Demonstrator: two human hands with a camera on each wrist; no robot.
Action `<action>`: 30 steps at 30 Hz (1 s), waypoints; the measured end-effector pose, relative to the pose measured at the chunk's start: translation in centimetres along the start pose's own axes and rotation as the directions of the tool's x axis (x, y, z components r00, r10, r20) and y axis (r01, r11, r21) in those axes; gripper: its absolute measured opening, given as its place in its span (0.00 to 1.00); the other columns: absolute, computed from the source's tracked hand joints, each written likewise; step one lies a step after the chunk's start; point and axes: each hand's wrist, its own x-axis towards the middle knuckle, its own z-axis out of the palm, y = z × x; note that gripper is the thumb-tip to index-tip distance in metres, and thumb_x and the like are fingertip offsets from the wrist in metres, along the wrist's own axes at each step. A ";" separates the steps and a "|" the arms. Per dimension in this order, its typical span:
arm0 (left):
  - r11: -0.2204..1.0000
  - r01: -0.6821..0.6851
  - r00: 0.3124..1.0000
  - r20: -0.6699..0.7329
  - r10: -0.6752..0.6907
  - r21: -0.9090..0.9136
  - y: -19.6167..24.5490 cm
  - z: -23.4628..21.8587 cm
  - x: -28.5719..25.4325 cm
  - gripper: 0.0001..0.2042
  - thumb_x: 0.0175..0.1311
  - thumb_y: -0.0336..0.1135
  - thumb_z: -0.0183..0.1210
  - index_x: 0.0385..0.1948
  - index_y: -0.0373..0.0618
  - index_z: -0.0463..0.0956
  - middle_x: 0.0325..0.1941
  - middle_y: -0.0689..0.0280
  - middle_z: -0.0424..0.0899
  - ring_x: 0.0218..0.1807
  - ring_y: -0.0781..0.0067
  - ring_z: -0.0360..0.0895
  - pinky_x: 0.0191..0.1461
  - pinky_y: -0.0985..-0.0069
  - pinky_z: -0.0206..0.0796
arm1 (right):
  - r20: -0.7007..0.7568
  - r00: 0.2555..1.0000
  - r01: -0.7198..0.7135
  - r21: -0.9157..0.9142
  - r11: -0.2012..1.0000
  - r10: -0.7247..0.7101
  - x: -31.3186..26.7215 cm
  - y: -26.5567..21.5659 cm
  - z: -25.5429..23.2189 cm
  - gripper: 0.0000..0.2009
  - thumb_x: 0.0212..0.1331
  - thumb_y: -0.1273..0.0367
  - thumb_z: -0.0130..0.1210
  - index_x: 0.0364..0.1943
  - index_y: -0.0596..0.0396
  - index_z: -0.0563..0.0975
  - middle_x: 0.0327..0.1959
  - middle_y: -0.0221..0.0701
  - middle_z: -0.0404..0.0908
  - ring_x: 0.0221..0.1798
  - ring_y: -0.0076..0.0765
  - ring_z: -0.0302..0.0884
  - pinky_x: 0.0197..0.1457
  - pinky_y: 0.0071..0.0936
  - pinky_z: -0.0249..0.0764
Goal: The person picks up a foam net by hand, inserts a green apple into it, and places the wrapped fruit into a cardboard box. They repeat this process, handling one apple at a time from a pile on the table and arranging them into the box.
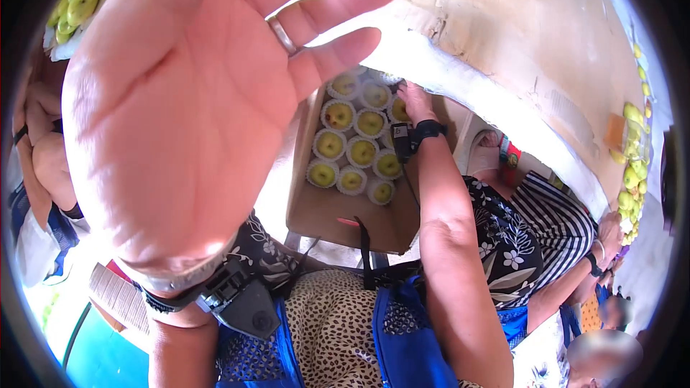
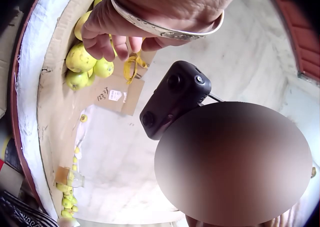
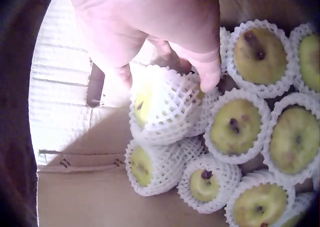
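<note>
My left hand [image 1: 194,108] is raised close to the head camera, palm showing and fingers stretched out, with a ring on one finger and nothing held. In the left wrist view its fingers hang in front of loose yellow-green apples [image 2: 80,58]. Down in a cardboard box [image 1: 392,233] my right hand [image 1: 417,103] is at the far right corner. Its thumb and fingers grip a yellow-green apple in a white foam net [image 3: 165,104]. Beside and below this one sit more netted apples [image 3: 239,127], packed in rows. My palm hides part of the box's left side.
A cardboard-covered table [image 1: 532,43] with a white padded edge overhangs the box's far end. More loose apples [image 1: 632,179] lie along its far right side. A person in striped clothing [image 1: 553,208] sits at the right. Another person's leg [image 1: 50,165] shows at the left.
</note>
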 end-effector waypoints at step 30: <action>0.959 -0.251 0.930 -0.310 0.200 -0.135 7.7 -6.1 3.5 0.15 0.60 0.29 0.51 0.49 0.37 0.65 0.57 0.55 0.68 0.54 0.57 0.67 0.56 0.60 0.62 | 0.949 -0.038 0.935 0.144 0.325 -0.312 -34.8 -12.6 8.9 0.10 0.47 0.74 0.54 0.33 0.58 0.67 0.29 0.39 0.69 0.31 0.45 0.71 0.33 0.38 0.69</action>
